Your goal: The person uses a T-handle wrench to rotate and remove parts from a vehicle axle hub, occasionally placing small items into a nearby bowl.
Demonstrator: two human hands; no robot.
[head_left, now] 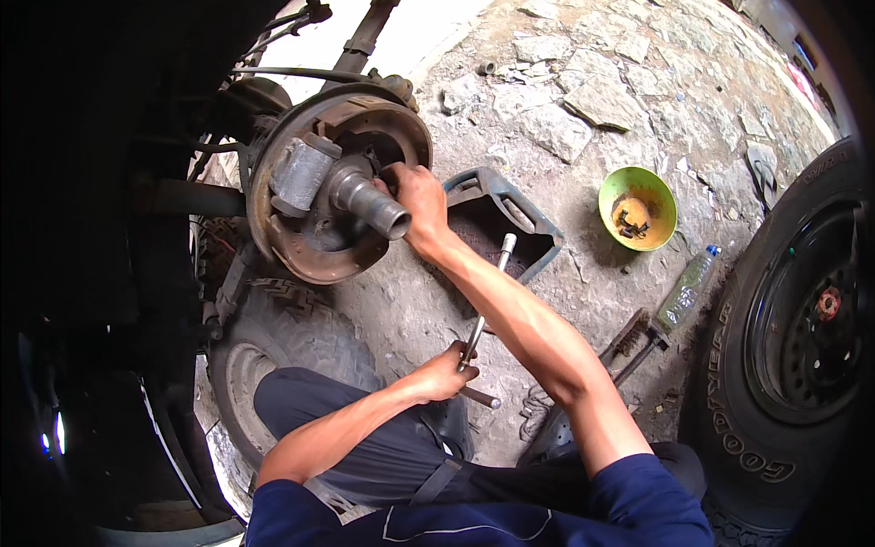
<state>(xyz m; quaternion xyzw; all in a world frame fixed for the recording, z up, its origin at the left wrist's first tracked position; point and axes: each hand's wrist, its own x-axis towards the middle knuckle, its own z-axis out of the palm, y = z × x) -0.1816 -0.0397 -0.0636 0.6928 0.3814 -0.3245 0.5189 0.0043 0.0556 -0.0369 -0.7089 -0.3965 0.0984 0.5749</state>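
My left hand (443, 375) is closed around a socket wrench (482, 314). Its bright shaft slants up to a socket end, and a dark handle end sticks out below my fingers. At the wheel hub, my right hand (416, 199) reaches in beside the hollow metal spindle (372, 208), its fingers curled against the inside of the rusty brake backing plate (319, 264). Whatever those fingertips grip is hidden behind the spindle and the hand. A grey cylindrical metal part (304, 175) is fixed on the plate to the left of the spindle.
Beneath my right forearm lies a cut-open dark container (538, 223). Farther right are a green bowl (658, 187) with small dark parts, a plastic bottle (690, 287) and a wire brush (629, 335). A large tyre (720, 401) stands at right; another tyre (239, 365) lies left.
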